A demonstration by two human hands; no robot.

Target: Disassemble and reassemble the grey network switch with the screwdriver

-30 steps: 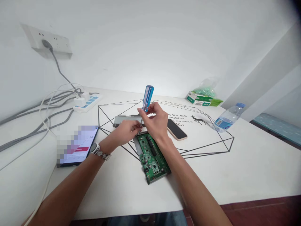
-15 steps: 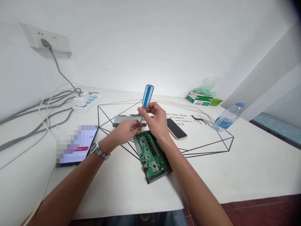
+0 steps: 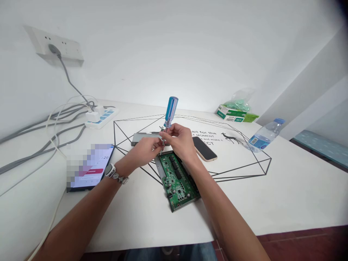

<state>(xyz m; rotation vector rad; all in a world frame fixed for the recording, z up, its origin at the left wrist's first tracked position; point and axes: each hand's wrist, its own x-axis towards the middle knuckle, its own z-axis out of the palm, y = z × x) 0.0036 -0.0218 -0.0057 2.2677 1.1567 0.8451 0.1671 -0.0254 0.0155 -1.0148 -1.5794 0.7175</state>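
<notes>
A screwdriver (image 3: 171, 110) with a clear-and-blue handle stands nearly upright, its tip at the far left corner of a green circuit board (image 3: 176, 181). My right hand (image 3: 181, 139) is closed, thumb and fingers pinching the metal shaft just under the handle. Lower down, my left hand (image 3: 146, 150) is closed too, its fingertips pinched round the shaft near the tip. Whether a small screw is between those fingers is hidden. The board lies in a metal tray-like casing (image 3: 160, 170) on the table, its right side partly covered by my right forearm.
Behind my left hand lies a grey metal cover (image 3: 140, 138). A phone (image 3: 205, 148) rests right of my right hand, and a lit tablet-like screen (image 3: 95, 170) at left. Further out are a power strip (image 3: 102, 117) with cables, a water bottle (image 3: 263, 136) and green-white boxes (image 3: 231, 113).
My right fingers have slipped down from the base of the handle onto the shaft. The handle has turned a little. My left hand and the board stay nearly in place.
</notes>
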